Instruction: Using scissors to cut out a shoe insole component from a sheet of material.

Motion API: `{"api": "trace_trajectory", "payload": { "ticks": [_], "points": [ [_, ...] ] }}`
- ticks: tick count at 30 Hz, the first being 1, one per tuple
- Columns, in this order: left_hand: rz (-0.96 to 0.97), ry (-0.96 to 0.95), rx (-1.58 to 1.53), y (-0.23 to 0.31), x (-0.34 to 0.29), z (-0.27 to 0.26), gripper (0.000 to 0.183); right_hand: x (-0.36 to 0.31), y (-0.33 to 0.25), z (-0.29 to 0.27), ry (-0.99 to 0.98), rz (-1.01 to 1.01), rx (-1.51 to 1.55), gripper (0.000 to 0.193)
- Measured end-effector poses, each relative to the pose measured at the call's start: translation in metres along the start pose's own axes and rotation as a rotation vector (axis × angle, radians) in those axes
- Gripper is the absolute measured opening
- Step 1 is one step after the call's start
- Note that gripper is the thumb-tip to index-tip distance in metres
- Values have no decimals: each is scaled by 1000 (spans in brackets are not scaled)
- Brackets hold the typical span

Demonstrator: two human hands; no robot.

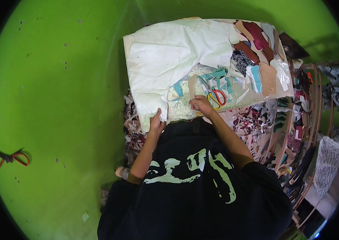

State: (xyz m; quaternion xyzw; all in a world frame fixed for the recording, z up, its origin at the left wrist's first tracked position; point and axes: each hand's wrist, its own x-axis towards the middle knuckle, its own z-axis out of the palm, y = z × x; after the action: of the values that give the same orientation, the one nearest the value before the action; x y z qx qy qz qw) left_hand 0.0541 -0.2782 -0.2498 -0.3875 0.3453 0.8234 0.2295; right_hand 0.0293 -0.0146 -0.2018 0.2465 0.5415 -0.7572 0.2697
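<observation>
My left hand [157, 122] pinches the near corner of a large, creased white sheet [157, 56] that drapes over the left and far part of the worktable [180, 111]. Between the fingers of my right hand [202, 105] is the lower end of a narrow tan strip [192, 85], its rounded top pointing away from me. Just beyond that hand lie scissors [218, 98] with red and yellow handles, blades pointing far left. Teal scraps [217, 74] are scattered around the blades.
Cut pieces in tan, maroon [256, 34], brown and grey cover the table's far right. Heaped scraps [253, 124] lie below the table's near edge. A slatted rack [317, 104] with more material stands at right. Red-handled scissors [10, 158] hang on the green wall.
</observation>
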Motion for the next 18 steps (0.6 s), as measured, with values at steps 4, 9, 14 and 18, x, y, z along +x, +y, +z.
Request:
{"api": "trace_trajectory", "payload": {
  "ticks": [4, 9, 14, 18],
  "points": [
    [-81, 78, 200, -24, -25, 10, 35, 3, -11, 21, -167, -143, -381, 12],
    [-31, -15, 484, -55, -20, 2, 43, 7, 3, 57, -313, -197, -468, 12],
    [-54, 28, -275, -47, -42, 8, 43, -7, 25, 71, -315, 88, -525, 17],
    [49, 19, -436, -47, -42, 3, 44, -4, 53, 80, -317, 102, -300, 21]
  ]
}}
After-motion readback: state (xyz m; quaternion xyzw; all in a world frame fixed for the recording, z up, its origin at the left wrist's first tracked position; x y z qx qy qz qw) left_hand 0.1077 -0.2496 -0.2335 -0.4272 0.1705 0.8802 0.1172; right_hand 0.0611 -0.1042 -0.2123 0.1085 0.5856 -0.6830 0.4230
